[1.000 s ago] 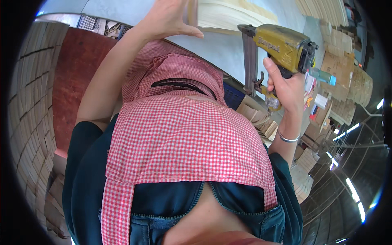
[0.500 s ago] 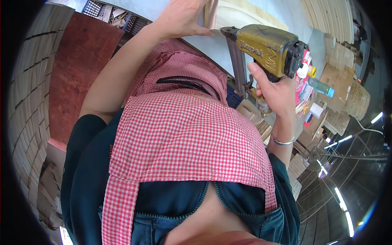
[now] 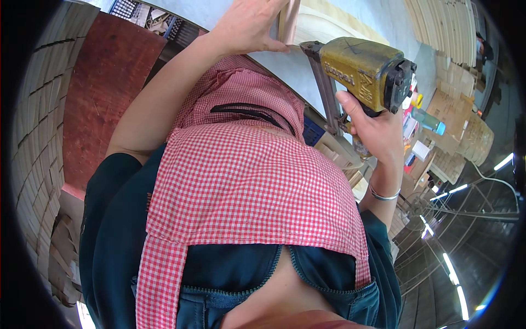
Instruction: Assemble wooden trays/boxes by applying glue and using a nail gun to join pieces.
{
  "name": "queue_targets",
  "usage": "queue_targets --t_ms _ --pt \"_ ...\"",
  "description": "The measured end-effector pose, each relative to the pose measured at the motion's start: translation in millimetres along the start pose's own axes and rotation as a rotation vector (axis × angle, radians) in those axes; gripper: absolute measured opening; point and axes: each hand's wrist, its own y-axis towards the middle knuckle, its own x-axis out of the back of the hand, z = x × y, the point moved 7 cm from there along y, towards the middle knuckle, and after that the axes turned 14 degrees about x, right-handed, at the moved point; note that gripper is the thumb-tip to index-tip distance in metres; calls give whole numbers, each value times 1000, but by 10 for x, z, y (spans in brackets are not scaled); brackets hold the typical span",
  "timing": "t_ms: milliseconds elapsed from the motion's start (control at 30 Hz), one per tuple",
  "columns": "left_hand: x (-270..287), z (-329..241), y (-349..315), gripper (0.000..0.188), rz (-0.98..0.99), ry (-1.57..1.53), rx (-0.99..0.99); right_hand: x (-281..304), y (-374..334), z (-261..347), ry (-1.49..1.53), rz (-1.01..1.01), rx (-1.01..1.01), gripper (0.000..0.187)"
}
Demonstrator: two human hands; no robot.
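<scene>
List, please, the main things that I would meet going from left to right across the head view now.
Pale stacked boards, reddish-brown panel, left hand, yellow nail gun, blue-capped bottle.

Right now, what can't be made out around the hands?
Head view:
Left hand: finger ends cut off by the top edge.
Wooden piece: far end cut off there too.
Yellow tool: grip mostly hidden by the right hand.
Small items, upper left: too small to identify.
</scene>
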Motion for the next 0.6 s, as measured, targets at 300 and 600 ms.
queue_targets --t_ms 300,600 --pt "125 -53 -76 114 -201 5 -156 70 272 221 -39 -6 63 36" --pt "199 -99 -132 112 -313 20 -266 35 433 219 -72 21 140 35"
